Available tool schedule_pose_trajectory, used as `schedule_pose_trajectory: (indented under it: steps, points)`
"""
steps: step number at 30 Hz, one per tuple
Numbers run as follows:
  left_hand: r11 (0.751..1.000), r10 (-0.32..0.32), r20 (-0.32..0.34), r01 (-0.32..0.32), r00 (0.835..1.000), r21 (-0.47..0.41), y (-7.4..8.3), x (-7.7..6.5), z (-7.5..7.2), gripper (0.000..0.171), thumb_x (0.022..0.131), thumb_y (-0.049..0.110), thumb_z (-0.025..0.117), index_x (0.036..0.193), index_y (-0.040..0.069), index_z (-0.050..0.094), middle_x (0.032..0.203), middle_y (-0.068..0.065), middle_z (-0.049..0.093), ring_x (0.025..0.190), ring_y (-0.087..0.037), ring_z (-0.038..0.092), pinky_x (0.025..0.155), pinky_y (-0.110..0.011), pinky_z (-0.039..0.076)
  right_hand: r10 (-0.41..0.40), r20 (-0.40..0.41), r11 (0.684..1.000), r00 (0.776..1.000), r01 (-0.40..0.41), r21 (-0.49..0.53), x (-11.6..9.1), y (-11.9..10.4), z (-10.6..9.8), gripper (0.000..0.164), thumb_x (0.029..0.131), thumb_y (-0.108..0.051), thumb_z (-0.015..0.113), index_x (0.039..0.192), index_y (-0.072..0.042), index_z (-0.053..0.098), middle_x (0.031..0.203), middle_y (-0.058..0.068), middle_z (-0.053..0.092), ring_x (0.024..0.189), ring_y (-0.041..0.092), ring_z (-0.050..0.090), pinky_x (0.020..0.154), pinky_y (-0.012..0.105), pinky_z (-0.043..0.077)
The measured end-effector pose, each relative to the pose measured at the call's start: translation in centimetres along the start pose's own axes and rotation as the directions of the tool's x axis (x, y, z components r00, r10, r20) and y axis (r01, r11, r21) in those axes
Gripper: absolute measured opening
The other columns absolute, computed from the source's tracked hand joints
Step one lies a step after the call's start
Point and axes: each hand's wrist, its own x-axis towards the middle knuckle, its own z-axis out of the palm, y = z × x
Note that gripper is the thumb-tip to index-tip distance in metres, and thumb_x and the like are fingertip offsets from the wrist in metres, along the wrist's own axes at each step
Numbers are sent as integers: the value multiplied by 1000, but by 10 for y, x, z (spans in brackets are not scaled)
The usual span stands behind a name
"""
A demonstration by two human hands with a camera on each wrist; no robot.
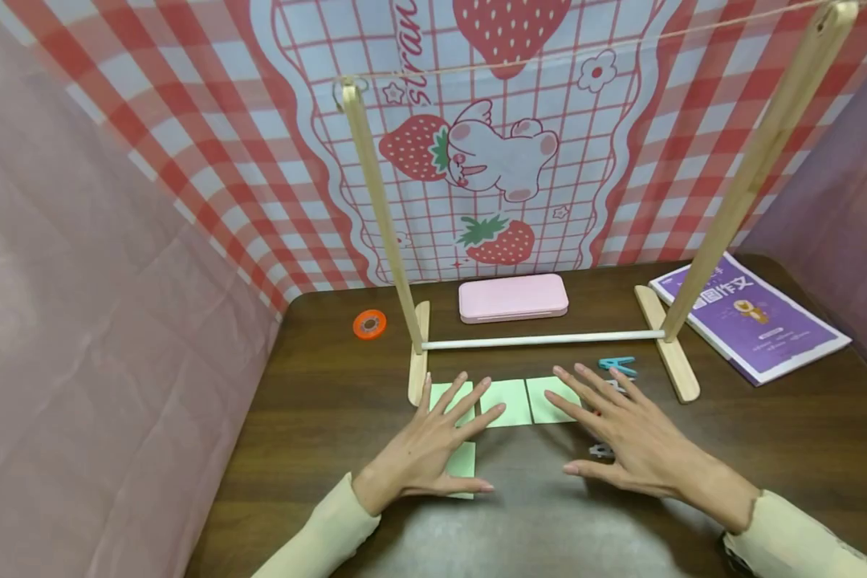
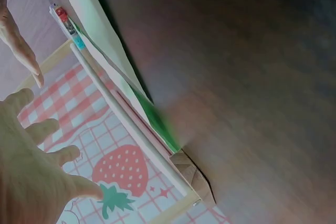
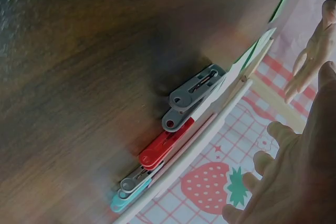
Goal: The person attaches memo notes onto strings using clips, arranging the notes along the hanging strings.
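My left hand (image 1: 433,445) is spread wide over the left end of a group of pale green square paper notes (image 1: 506,404), partly hiding two of them. On the other side, my right hand (image 1: 639,441), fingers also spread, overlaps the rightmost note (image 1: 544,408) and some clothespins. Neither hand holds anything. A teal clothespin (image 1: 616,366) lies beyond the right fingertips, and a grey clothespin (image 1: 601,451) shows between thumb and forefinger. In the right wrist view a red clothespin (image 3: 163,148) lies in a row with several others.
A wooden frame with two posts (image 1: 383,217), a white crossbar (image 1: 542,340) and a string (image 1: 585,52) stands behind the notes. Around it are a pink case (image 1: 513,297), an orange tape roll (image 1: 370,324) and a purple book (image 1: 759,321). Cloth hangs along the table's back and sides.
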Motion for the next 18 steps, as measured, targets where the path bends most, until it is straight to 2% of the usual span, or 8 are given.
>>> schedule_pose_trajectory:
  steps: [5,11,18]
  points:
    - [1000,3,-11,-3,1000,-1,-1,-1,-2,112,81,83,64,168,32,16,176,-9,18,160,-43,24,114,-85,29,-3,-2,1000,1000,3,-2,-1,0,-2,93,88,-79,60,161,-24,41,171,9,33,165,17,-1,135,38,-13]
    - [1000,-17,-3,17,1000,-21,-3,-3,-5,111,81,83,65,168,31,19,177,-8,14,162,-42,17,115,-84,28,-4,-5,1000,1000,4,-2,-2,1,-3,92,89,-78,59,161,-24,41,172,8,32,165,17,-1,135,39,-13]
    - [1000,-12,1,12,1000,-10,-4,-6,-5,110,82,83,64,168,32,19,178,-6,9,163,-41,15,114,-85,28,-6,-10,1000,1000,6,-6,-2,0,-3,91,89,-78,58,161,-25,41,171,8,34,165,17,-2,135,39,-13]
